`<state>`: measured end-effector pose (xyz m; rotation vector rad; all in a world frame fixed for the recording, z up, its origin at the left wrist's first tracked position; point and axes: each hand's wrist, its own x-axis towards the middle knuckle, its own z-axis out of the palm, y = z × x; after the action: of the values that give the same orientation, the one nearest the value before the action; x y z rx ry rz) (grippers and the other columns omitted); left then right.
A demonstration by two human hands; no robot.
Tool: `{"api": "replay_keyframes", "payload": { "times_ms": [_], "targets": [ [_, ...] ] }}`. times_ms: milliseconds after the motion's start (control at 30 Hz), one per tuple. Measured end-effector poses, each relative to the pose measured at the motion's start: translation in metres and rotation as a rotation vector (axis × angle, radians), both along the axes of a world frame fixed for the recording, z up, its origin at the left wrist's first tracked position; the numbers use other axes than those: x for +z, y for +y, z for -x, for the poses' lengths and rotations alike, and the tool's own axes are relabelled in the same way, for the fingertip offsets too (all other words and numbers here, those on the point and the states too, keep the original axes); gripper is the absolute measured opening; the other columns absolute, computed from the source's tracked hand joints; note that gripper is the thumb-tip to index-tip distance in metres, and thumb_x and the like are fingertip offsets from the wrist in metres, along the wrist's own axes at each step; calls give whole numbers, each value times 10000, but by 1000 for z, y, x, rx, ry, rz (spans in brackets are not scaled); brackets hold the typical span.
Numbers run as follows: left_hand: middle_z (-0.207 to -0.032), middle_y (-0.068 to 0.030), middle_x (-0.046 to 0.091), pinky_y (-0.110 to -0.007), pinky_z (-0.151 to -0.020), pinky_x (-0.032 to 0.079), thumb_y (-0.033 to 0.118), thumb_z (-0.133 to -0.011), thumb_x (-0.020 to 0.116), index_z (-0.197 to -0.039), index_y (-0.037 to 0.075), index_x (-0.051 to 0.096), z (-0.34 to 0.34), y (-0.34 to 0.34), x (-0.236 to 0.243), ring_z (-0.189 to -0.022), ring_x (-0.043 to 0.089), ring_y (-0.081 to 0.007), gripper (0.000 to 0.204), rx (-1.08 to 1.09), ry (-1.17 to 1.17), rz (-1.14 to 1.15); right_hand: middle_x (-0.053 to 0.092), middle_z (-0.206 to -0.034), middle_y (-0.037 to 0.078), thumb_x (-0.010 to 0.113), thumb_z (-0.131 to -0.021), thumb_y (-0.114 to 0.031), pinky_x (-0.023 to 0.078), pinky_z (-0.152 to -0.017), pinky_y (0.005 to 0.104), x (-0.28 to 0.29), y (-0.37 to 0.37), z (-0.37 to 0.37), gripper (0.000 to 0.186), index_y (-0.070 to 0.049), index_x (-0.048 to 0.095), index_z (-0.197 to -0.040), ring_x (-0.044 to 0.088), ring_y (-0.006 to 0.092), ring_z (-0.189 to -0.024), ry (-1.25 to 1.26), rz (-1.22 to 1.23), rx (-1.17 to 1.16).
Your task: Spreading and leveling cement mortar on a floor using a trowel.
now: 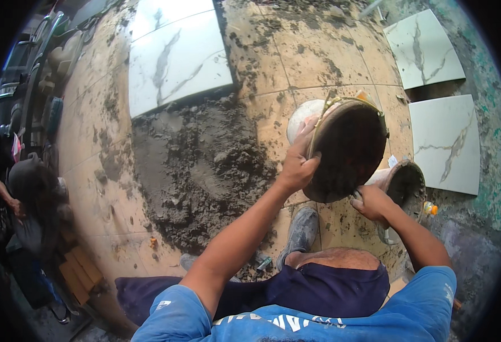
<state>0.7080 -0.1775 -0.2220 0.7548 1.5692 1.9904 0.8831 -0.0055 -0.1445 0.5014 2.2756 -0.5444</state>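
Observation:
A mortar-stained bucket [347, 151] is tipped on its side in front of me, its dark mouth facing me. Fingers of my left hand [300, 162] are wrapped round the left side of its rim. My right hand [373, 204] is closed at the bottom edge of the mouth; what it grips is hidden in the shadow there. To the left of the bucket, rough grey mortar [199, 165] is spread over the floor. It reaches up to the near edge of a white marble-patterned tile [182, 62].
A second bucket [407, 182] stands by my right forearm, with an orange-capped bottle [430, 208] beside it. Two more marble-patterned tiles, a far one [424, 48] and a nearer one [445, 142], lie at the right. Dark clutter [34, 171] lines the left. Mortar crumbs dot the beige tiled floor [91, 188].

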Motion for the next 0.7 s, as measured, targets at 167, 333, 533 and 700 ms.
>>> {"api": "replay_keyframes", "payload": {
  "times_ms": [167, 333, 533, 700],
  "targets": [
    [-1483, -193, 317, -373, -1150, 117, 47, -810, 550, -1387, -7, 388, 1, 5, 10, -1430, 159, -323, 602, -11, -46, 41, 622, -841, 292, 581, -796, -220, 489, -768, 470, 19, -23, 21, 287, 59, 596, -862, 609, 443, -849, 134, 14, -76],
    [-1373, -152, 432, -324, -1077, 289, 123, -921, 568, -1421, -31, 287, 10, 2, -3, -1268, 407, -224, 594, -35, -326, -126, 629, -824, 294, 571, -792, -224, 503, -705, 445, -3, -37, 60, 307, 76, 611, -847, 633, 432, -780, 175, 130, -226],
    [-1319, -142, 486, -298, -1031, 343, 220, -942, 581, -1396, -35, 315, 36, -9, -5, -1206, 460, -190, 585, 6, -262, -30, 564, -609, 96, 595, -834, -228, 470, -529, 346, 11, -19, 65, 256, 7, 544, -746, 561, 183, -524, 88, 377, -369],
    [-1114, -66, 592, -319, -852, 462, 375, -941, 571, -1304, 20, 446, 74, -21, -14, -1038, 520, -141, 523, -25, -439, -15, 520, -589, 29, 608, -829, -219, 424, -473, 296, 32, 0, 72, 245, -35, 516, -696, 502, 127, -505, 77, 343, -419]
  ]
}}
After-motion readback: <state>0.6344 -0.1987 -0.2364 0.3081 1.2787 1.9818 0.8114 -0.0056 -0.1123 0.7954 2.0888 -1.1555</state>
